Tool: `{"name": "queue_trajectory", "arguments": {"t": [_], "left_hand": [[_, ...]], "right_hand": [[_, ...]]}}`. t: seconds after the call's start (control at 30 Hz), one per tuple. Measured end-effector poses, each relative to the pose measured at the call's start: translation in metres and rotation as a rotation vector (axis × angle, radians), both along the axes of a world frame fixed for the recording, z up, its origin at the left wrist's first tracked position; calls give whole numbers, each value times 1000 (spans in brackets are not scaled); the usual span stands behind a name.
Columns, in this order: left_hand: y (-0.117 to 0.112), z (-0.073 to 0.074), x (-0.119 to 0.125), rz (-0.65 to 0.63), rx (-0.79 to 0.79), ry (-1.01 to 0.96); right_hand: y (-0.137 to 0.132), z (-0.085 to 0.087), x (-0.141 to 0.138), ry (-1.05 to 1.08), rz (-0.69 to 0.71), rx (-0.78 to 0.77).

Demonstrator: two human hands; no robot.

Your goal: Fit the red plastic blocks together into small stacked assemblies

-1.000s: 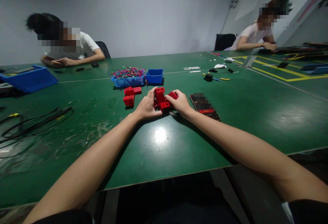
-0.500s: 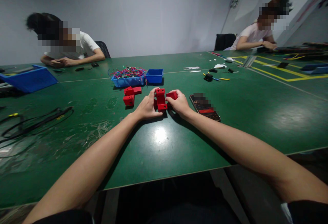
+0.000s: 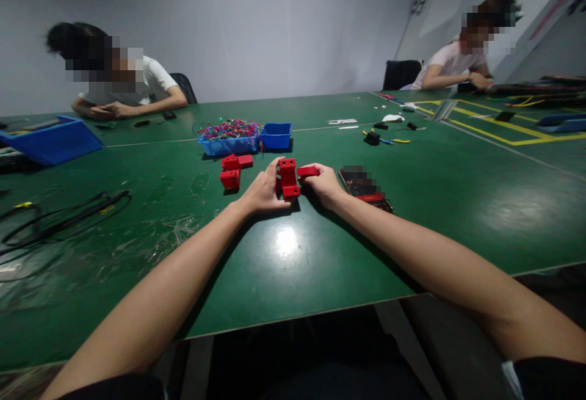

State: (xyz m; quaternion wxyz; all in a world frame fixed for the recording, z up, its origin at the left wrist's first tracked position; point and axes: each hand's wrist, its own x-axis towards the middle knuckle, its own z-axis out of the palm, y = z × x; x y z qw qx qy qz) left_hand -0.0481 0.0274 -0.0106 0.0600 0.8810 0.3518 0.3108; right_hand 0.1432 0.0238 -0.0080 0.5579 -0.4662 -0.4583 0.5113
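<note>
My left hand [image 3: 264, 190] is closed around a red U-shaped block [image 3: 289, 180] with small round holes at its ends, held just above the table or on it; I cannot tell which. To its right, my right hand [image 3: 324, 184] pinches a smaller red block [image 3: 308, 171] between thumb and fingers, a short gap away from the U-shaped one. Fingers cover part of both pieces. Left of my left hand, several more red blocks [image 3: 230, 179] sit in a small cluster on the green table [image 3: 293, 284].
A phone [image 3: 364, 189] lies right of my right hand. Behind are a blue bin of coloured wires [image 3: 231, 145] and a smaller blue bin [image 3: 276, 136]. Black cables [image 3: 68, 220] lie at left. Two people [image 3: 158, 82] sit across, and wire pliers [image 3: 387, 140] lie beyond the phone.
My right hand has turned the small red block so it shows a flatter, thinner side, and has shifted slightly right. My left hand and the U-shaped block have barely moved.
</note>
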Motion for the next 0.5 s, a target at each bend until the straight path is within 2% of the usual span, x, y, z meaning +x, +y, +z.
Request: {"name": "queue_trajectory", "arguments": {"t": [0.17,0.5], "left_hand": [[1,-1,0,-3,-13,-16],[3,-3,0,-10,-21,0]], "right_hand": [[0,2,-1,110,17,-52],[-3,6,-3,135,14,-85]]}}
